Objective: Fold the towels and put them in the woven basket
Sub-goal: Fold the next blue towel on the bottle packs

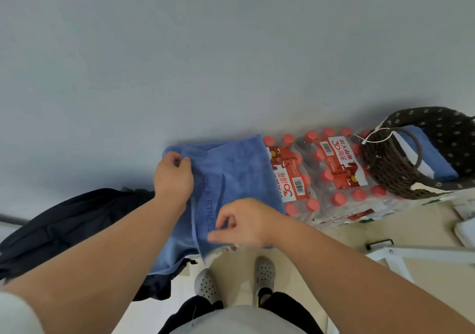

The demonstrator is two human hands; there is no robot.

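A blue towel (236, 174) with embossed "FITNESS" lettering lies spread over shrink-wrapped water bottle packs, partly folded, its near end hanging down. My left hand (174, 176) pinches the towel's far left edge. My right hand (241, 221) pinches the towel near its front edge, thumb and forefinger closed on the cloth. To the right stands the dark brown woven basket (385, 169), tilted toward me, with a folded blue towel (426, 153) inside it.
Packs of red-capped water bottles (334, 174) run along the grey wall between the towel and the basket. A black bag (64, 228) lies at the left. A white metal frame (411, 252) stands at the right. My grey shoes (264, 273) are on the beige floor.
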